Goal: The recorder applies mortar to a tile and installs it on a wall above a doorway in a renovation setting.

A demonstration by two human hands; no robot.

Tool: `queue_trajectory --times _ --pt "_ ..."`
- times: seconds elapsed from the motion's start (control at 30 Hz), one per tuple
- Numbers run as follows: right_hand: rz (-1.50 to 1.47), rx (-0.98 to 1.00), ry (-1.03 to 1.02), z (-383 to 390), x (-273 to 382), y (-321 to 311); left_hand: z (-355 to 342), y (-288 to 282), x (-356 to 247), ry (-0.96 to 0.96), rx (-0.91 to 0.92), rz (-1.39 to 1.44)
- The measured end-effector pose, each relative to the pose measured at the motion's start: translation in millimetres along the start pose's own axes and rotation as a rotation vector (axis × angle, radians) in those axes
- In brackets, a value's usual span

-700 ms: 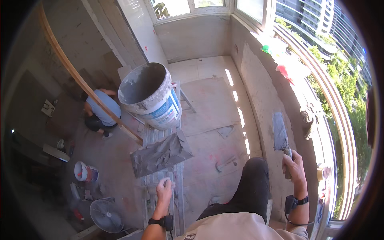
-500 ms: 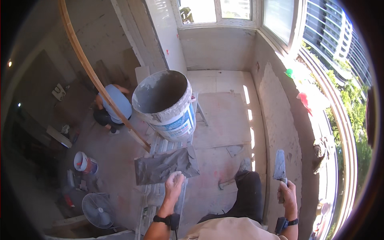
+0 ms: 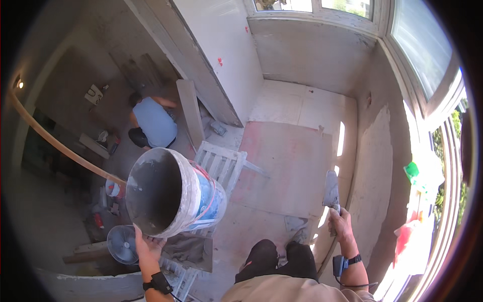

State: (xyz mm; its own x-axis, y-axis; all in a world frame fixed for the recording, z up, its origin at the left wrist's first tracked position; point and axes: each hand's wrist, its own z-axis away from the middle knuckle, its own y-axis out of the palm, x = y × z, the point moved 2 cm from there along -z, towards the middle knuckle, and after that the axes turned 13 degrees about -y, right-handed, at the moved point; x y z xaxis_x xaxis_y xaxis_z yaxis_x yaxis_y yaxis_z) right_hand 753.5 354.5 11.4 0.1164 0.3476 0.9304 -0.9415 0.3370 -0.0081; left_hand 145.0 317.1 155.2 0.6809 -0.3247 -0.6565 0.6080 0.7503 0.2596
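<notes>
A large white bucket (image 3: 211, 201) with a blue label and mortar-crusted walls leans toward me over the bench, its mouth turned my way. The inside looks grey and shadowed. My left hand (image 3: 148, 245) is closed on the near part of its rim, the fingers along the outer wall. Below the bucket, a flat board with grey mortar (image 3: 193, 251) lies on the bench, partly hidden by it. Away to the right, my right hand (image 3: 343, 225) grips the handle of a trowel (image 3: 330, 190), whose smeared blade points up and away from me.
The slatted metal bench (image 3: 224, 166) runs beneath the bucket. Past it, a person in a light blue top (image 3: 155, 121) crouches on the left. A fan (image 3: 122, 244) and a wooden pole (image 3: 60, 143) are at left. The half-plastered wall (image 3: 375, 166) and windows bound the right.
My left hand has gone from the mortar board to the bucket rim, and the bucket now tips toward me. The trowel stays in my right hand. My view has turned, shifting the scene.
</notes>
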Motion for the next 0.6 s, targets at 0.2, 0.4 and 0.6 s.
queue_trajectory --times 0.2,0.4,0.6 --pt "0.052 0.17 -0.059 -152 88 9 -5 53 12 0.215 -0.049 0.102" --pt "0.225 0.322 -0.136 -297 140 30 -7 112 -18 0.379 -0.163 0.199" --pt "0.581 0.588 -0.042 -396 192 74 -19 188 -71 0.422 -0.391 -0.071"
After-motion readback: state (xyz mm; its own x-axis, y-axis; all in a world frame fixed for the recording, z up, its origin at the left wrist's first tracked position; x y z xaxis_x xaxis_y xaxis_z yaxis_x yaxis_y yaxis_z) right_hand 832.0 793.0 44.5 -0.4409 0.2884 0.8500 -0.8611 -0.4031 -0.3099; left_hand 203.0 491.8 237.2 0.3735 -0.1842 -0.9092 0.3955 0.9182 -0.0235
